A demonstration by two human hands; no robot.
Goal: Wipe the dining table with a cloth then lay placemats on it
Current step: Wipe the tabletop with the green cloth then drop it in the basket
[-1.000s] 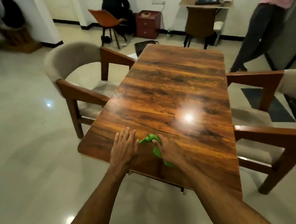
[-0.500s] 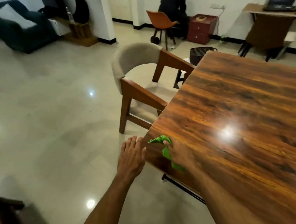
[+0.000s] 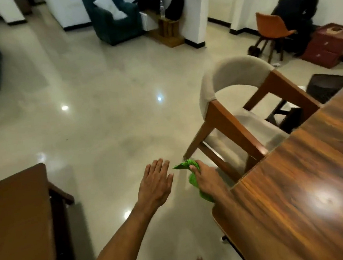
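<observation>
The glossy brown wooden dining table (image 3: 311, 178) fills the right side of the view, its near left corner at lower centre. My right hand (image 3: 206, 179) grips a bunched green cloth (image 3: 192, 177) in the air just off the table's left edge, over the floor. My left hand (image 3: 156, 183) hovers to the left of the cloth with fingers straight and spread, holding nothing. No placemats are in view.
A beige-cushioned wooden armchair (image 3: 238, 110) stands at the table's left side. A dark wooden cabinet (image 3: 18, 230) is at lower left. Shiny tiled floor (image 3: 94, 125) lies between. Farther off are a teal armchair (image 3: 112, 19), an orange chair (image 3: 272, 28) and a person in black.
The view has swung left, away from the table. Both hands have left the tabletop and are over the floor past its left edge; the cloth stays in my right hand.
</observation>
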